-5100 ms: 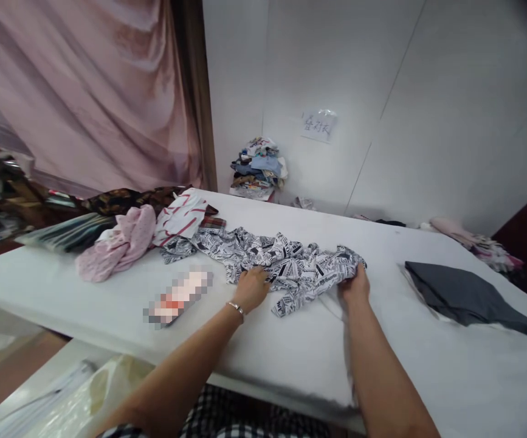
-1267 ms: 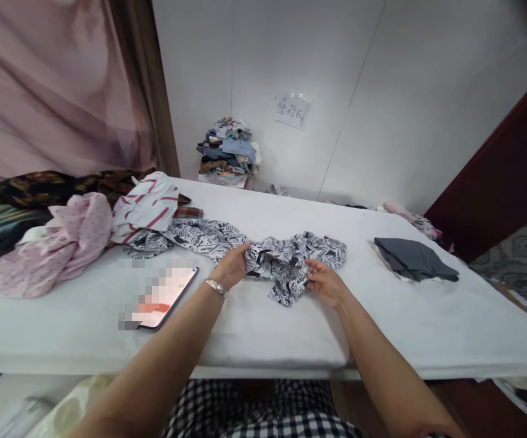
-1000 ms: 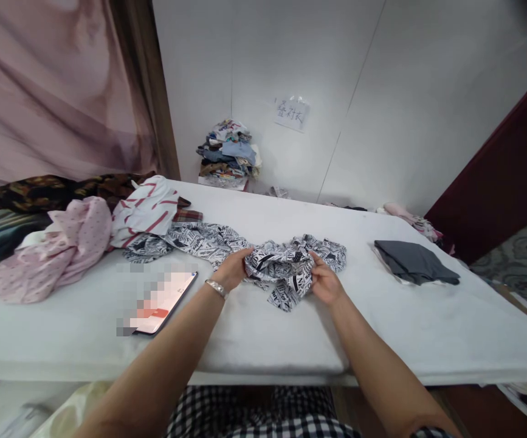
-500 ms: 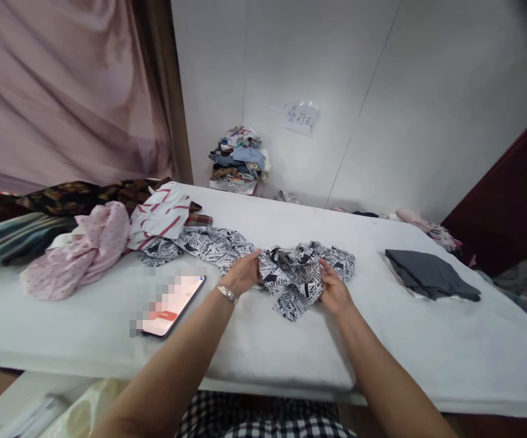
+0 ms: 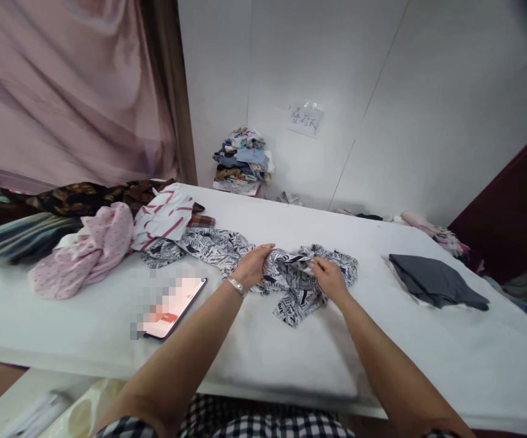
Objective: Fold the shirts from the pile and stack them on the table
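A black-and-white shirt with newspaper print (image 5: pixel 220 246) lies crumpled across the middle of the white table (image 5: pixel 290 359). My left hand (image 5: pixel 254 266), with a silver bracelet on its wrist, is closed on a fold of it near the middle. On the right, my right hand (image 5: pixel 329 277) pinches another fold, fingers pressed together. A narrow strip of the fabric is stretched between the two hands. One printed flap hangs down toward me below them. The shirt's left end reaches the pile beside it.
At left lie a pink dotted garment (image 5: pixel 85 252), a red-striped white shirt (image 5: pixel 165 216) and a phone (image 5: pixel 176 310). Dark folded clothes (image 5: pixel 436 281) rest at right. A clothes stack (image 5: pixel 244 159) stands beyond the table, below a paper sign (image 5: pixel 306 119) on the wall.
My right hand has moved up and slightly left, from the shirt's side to its upper fold. My left hand has shifted slightly up and right. The fabric between them is drawn into a strip.
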Available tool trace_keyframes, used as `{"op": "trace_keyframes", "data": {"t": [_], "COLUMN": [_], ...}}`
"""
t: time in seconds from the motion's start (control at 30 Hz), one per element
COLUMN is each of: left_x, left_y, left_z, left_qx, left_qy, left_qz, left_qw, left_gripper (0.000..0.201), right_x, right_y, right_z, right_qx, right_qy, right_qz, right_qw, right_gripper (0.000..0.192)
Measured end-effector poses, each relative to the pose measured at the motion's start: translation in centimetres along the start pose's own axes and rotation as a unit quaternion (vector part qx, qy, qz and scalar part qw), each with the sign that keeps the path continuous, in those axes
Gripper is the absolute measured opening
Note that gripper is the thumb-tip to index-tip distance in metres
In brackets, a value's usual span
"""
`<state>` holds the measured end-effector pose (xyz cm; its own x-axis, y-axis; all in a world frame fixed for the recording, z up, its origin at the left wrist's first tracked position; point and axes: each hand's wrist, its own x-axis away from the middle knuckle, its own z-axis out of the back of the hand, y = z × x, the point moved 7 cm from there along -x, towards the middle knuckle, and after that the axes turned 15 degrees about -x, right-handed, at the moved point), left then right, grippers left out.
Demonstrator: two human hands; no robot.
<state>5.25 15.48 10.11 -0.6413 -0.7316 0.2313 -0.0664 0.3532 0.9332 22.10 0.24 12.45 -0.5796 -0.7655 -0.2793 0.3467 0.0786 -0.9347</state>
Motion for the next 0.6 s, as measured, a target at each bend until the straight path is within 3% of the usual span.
{"op": "trace_keyframes", "data": {"t": [0.13,0.23,0.4,0.6], "left_x": [0.1,0.7,2.8,5.3], "left_y": [1.3,0.4,-1.5,-1.1], "left_z": [2.0,3.6,4.2,2.9], "left_qx": [-0.118,-0.201,-0.399,-0.535], "left_qy": [0.047,0.089,0.099,0.119], "left_qz": [-0.063,-0.090,-0.128,-0.150], "left_qw": [0.990,0.971,0.903,0.823], "left_gripper": [0.019,0.018,0.016,0.026], "right_x": [-2.7,-4.8,-8.0,-13.6], "right_y": [-2.1,-3.3,-5.3,-12.9], "right_z": [2.7,3.6,3.3,3.1], "right_qx": [-0.041,-0.082,-0.267,-0.381], "right_qy": [0.055,0.069,0.068,0.035], "right_qz": [0.017,0.002,-0.065,0.035], "right_qw": [0.997,0.994,0.959,0.923], "right_gripper": [0.028,0.026,0.037,0.031]}}
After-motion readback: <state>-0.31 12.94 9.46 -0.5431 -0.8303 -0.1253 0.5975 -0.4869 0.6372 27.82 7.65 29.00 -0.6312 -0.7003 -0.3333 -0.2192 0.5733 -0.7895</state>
